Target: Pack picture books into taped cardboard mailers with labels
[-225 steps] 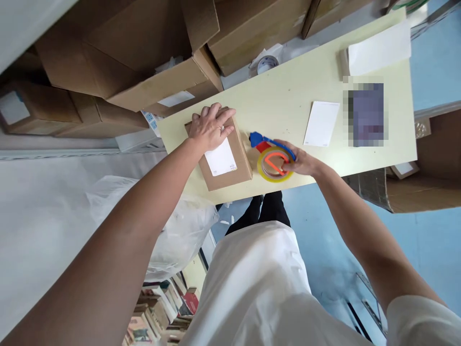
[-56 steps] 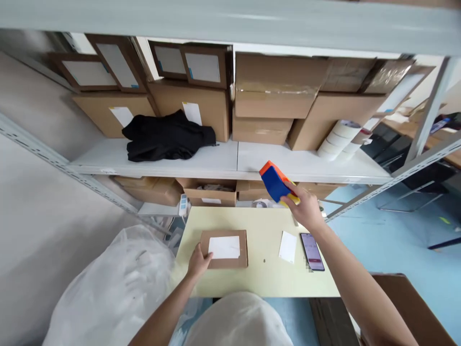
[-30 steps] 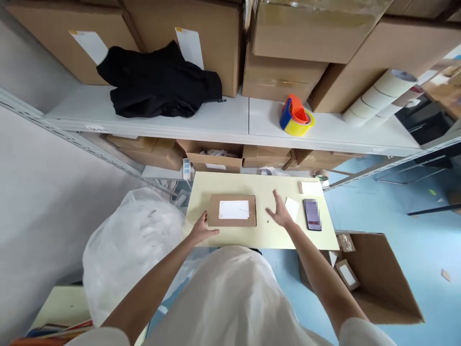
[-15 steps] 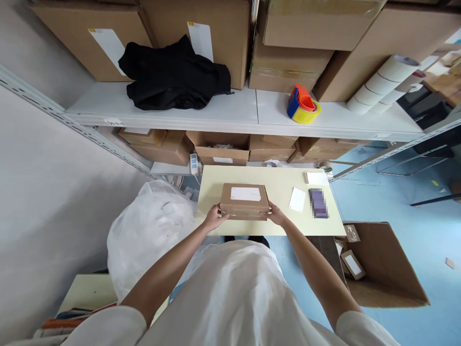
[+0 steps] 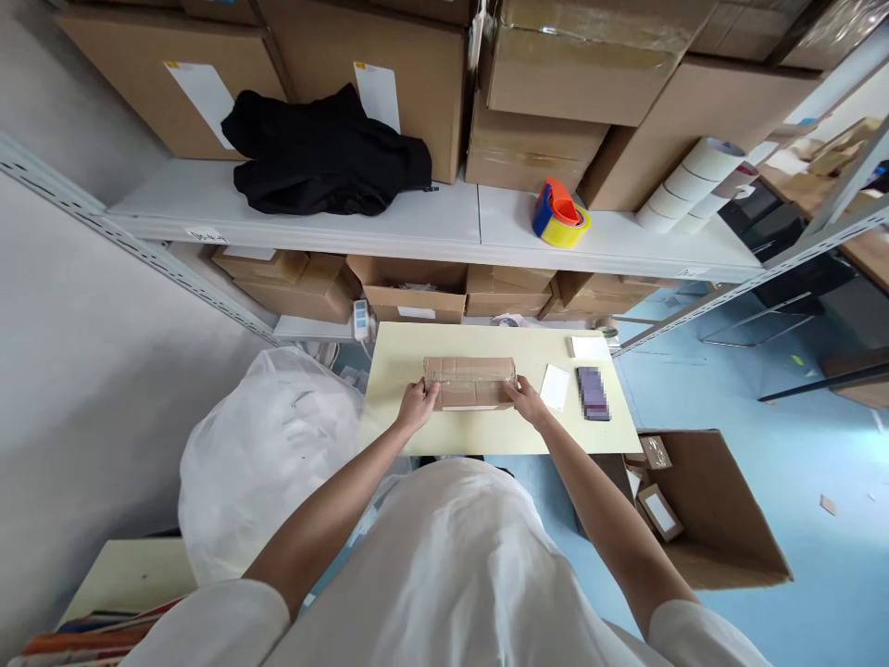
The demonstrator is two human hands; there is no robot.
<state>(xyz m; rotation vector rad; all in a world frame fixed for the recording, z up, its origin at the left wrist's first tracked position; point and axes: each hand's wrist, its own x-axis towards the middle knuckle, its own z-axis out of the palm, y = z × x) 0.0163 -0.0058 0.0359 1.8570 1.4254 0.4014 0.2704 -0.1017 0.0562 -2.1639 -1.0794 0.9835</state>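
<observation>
A small brown cardboard box [image 5: 470, 382] with clear tape along its edge is held over the pale yellow table [image 5: 389, 429]. My left hand [image 5: 418, 404] grips its left end, thumb on the near side. At the right end my right hand [image 5: 526, 400] has hold of it in the same way. The box is tipped so its taped long side shows, and only a thin strip of a white label is visible at its lower edge. To the right of my right hand lie a white card [image 5: 555, 386] and a blurred purple item [image 5: 593, 394].
Behind the table stands a shelf [image 5: 312, 227] with cartons, a black garment [image 5: 326, 153], a tape dispenser [image 5: 559, 215] and white rolls [image 5: 691, 185]. A big translucent bag [image 5: 264, 454] bulges at the left. On the floor at right, an open carton [image 5: 722, 509] holds small boxes.
Both hands have rotated the box, so its labelled top has turned out of sight and a taped side shows. The whole view has shifted slightly.
</observation>
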